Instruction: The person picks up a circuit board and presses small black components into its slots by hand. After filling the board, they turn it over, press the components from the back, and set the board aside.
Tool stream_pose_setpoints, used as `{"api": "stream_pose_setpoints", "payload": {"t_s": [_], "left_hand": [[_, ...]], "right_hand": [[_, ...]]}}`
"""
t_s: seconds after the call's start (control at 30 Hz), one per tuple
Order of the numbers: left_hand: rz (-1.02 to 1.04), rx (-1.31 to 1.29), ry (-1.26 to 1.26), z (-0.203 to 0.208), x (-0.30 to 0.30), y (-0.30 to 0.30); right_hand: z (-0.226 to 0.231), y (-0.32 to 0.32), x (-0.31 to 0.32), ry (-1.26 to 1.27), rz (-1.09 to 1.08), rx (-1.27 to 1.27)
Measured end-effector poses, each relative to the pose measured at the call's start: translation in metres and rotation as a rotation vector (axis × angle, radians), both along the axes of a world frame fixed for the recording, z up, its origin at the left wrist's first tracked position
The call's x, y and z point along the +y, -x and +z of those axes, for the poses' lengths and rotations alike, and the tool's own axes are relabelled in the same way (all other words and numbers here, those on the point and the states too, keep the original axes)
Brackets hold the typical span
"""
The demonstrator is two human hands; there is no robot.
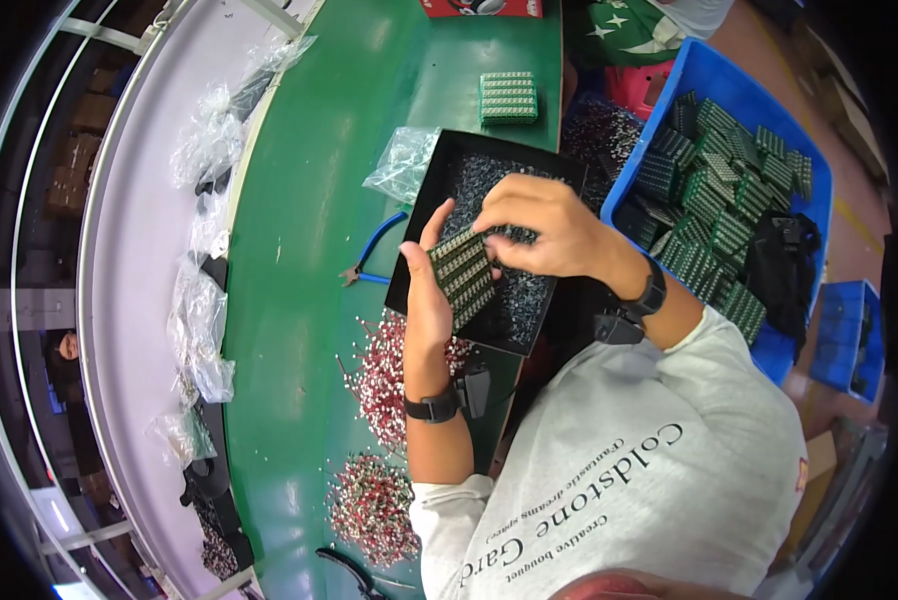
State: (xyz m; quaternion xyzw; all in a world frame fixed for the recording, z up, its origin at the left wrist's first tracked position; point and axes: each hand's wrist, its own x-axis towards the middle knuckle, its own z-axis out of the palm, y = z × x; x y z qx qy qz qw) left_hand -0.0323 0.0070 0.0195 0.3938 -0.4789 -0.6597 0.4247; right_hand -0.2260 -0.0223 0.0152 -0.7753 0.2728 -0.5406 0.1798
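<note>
My left hand (pixel 429 305) grips a green circuit board panel (pixel 464 280) with rows of small pale parts, tilted over a black tray (pixel 424 190). Its thumb and fingers hold the panel by the edges. My right hand (pixel 549 228) is closed in a pinch at the panel's upper right corner. Whatever lies between its fingertips is too small or hidden to make out. Loose small dark parts (pixel 484 180) fill the tray under both hands.
Blue-handled cutters (pixel 379 240) lie left of the tray, below a clear plastic bag (pixel 406 162). Two heaps of red-and-white leaded parts (pixel 377 385) sit nearer me. A stack of panels (pixel 509 97) stands beyond. At right, a blue crate (pixel 819 190) holds many panels.
</note>
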Motion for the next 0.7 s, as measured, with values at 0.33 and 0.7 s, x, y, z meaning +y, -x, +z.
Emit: {"api": "stream_pose_setpoints", "payload": {"t_s": [0.33,0.7], "left_hand": [[0.052,-0.339,0.079,-0.017,0.005,-0.005],[0.204,-0.117,0.178,-0.026,0.005,-0.005]], "right_hand": [[-0.021,-0.037,0.007,0.056,0.039,-0.128],[-0.021,-0.027,0.028,0.043,-0.054,-0.131]]}}
